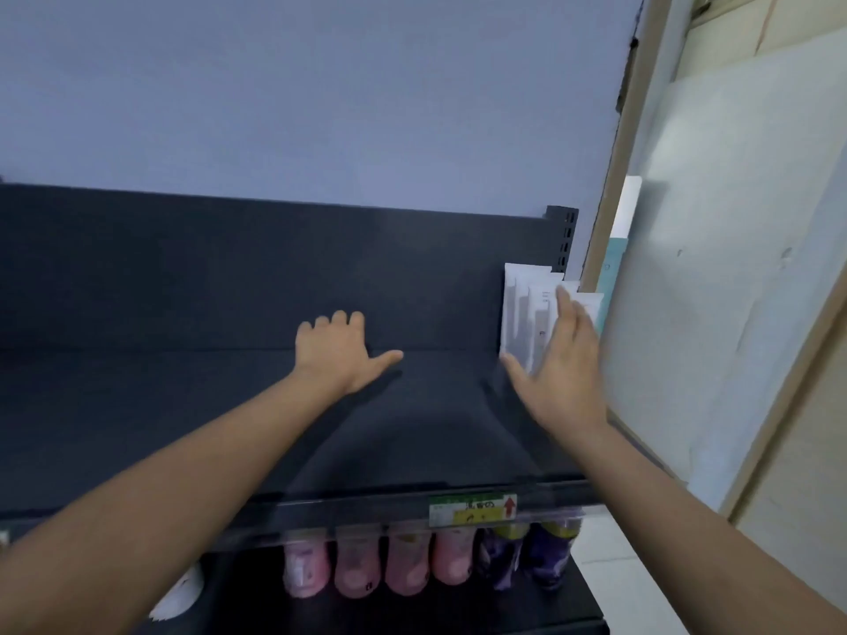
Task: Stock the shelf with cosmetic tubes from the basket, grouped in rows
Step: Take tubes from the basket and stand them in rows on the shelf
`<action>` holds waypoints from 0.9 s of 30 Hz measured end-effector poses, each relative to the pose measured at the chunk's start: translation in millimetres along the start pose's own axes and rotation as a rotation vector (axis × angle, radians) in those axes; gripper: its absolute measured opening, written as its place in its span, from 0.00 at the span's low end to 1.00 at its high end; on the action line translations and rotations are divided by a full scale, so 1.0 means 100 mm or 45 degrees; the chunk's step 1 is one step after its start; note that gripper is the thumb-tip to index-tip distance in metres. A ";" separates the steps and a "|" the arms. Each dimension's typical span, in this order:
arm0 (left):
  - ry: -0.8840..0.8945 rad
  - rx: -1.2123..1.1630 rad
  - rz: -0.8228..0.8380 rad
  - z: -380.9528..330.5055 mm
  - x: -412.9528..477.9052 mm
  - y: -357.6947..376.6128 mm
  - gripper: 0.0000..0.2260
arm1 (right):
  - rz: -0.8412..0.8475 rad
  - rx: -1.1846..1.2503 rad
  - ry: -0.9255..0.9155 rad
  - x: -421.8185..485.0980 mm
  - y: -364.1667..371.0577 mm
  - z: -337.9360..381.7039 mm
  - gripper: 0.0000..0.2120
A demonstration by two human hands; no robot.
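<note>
Nearest, under the front rail: pink and purple bottles (403, 566). Further in, on the dark shelf (183, 405): left hand (337, 350) palm down, thumb out, holding nothing, well apart from the stock. Right hand (561, 373) flat and empty, fingers straight against the white tubes (520, 313). Farthest, those tubes: upright in the back right corner, long axis vertical, much nearer the right hand.

shelf (183, 405): dark grey; tubes (527, 313): white; lower bottles (403, 570): pink, purple; wall (321, 107): lavender-blue
</note>
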State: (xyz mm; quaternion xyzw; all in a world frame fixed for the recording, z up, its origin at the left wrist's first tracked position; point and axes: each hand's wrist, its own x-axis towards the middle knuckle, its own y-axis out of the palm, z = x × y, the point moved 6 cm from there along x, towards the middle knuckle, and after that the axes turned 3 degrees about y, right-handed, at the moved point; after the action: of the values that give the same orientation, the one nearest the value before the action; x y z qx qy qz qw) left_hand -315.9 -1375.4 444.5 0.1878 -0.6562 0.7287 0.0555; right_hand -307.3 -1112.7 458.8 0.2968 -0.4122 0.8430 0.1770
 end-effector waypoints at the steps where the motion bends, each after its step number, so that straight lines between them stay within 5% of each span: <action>1: -0.041 0.014 0.001 0.15 -0.06 -0.06 0.40 | 0.068 0.031 -0.070 -0.03 0.06 0.25 0.39; 5: -0.125 0.052 -0.033 0.90 -0.40 -0.30 0.41 | 0.326 0.042 -0.355 -0.34 0.45 1.49 0.20; 12: -0.391 0.246 -0.159 2.91 -1.65 -0.74 0.37 | 0.591 0.277 -0.762 -1.45 1.31 3.76 0.16; 19: -0.947 0.486 -0.003 5.24 -3.72 -1.00 0.33 | 0.841 0.570 -1.133 -3.04 1.91 5.97 0.25; 27: -1.381 0.498 0.330 6.44 -5.67 -0.47 0.36 | 1.414 0.430 -1.401 -4.97 2.69 6.82 0.31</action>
State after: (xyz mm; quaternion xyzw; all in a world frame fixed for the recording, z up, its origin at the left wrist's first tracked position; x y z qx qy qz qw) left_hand 352.3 -1904.6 336.2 0.4587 -0.4618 0.6369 -0.4131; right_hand 166.6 -1845.9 309.1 0.4444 -0.3947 0.5915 -0.5448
